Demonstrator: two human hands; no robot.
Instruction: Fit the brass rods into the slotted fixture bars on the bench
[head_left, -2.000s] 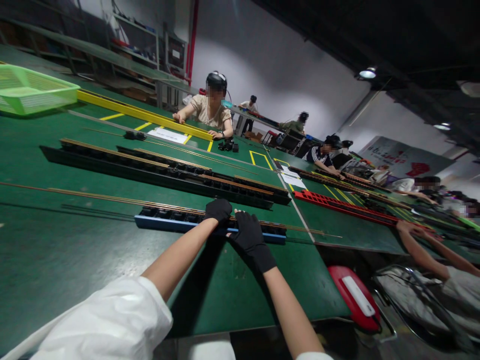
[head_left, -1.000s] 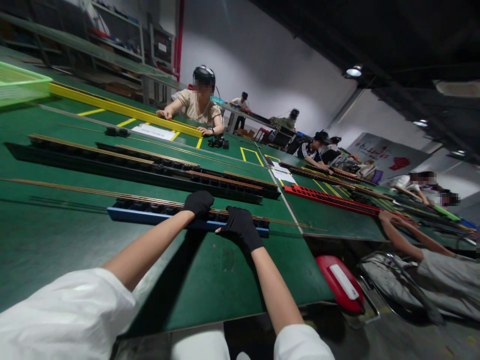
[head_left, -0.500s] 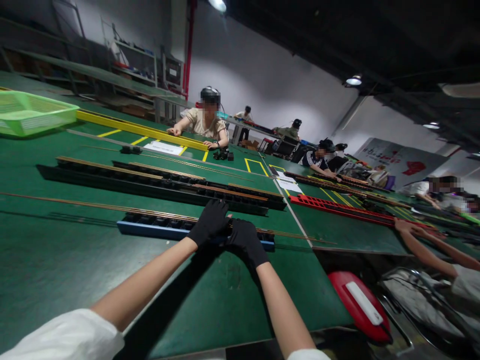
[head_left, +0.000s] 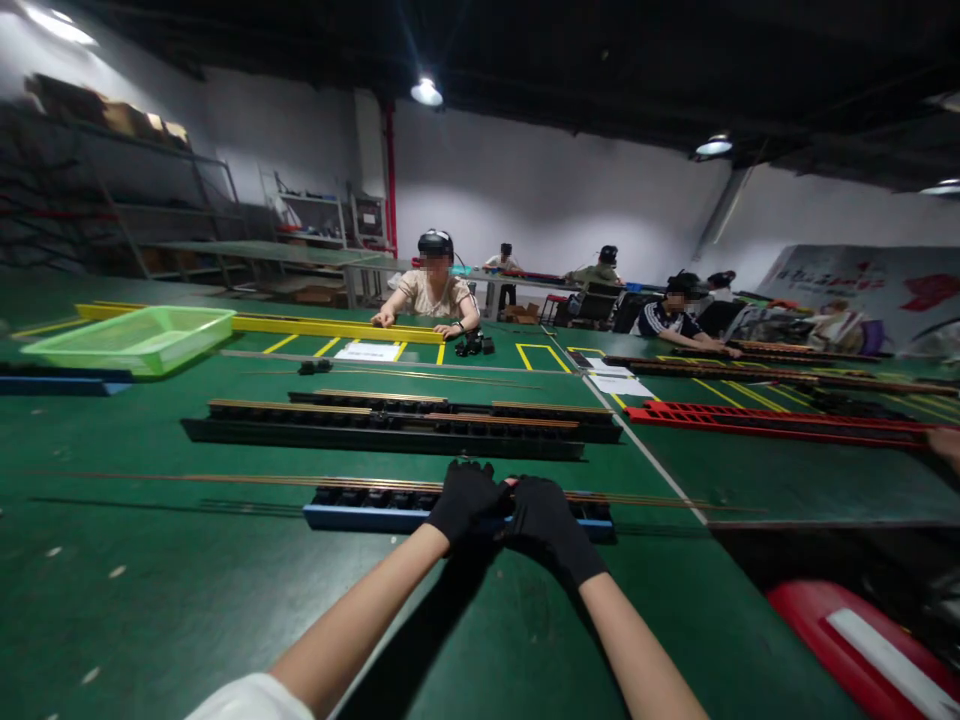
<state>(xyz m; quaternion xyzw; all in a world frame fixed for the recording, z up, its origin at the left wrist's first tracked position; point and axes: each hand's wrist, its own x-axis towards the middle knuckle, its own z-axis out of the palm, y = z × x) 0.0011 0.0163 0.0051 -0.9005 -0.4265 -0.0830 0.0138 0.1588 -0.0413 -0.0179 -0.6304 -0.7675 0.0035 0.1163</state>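
A blue channel rail [head_left: 360, 519] with black blocks along its inside lies across the green table [head_left: 187, 580] in front of me. Long, thin copper-coloured rods [head_left: 255, 480] run along its top and stick out past both ends. My left hand [head_left: 469, 498], in a black glove, is closed over the rail right of its middle. Beside it my right hand [head_left: 546, 520], gloved in black too, is wrapped over the rail's right part. The thumbs nearly meet; the fingertips on the far side are mostly hidden.
Beyond the blue rail lie dark rails [head_left: 390, 436] with similar rods. A green basket [head_left: 142, 340] stands at the left, near a yellow rail [head_left: 300, 326] that a co-worker [head_left: 435, 290] touches. At the right are a red rail [head_left: 765, 422] and a red stool [head_left: 847, 620].
My view has levelled and swung left, so the table's things appear further right. Both hands stay on the blue rail, with little visible change in their grip.
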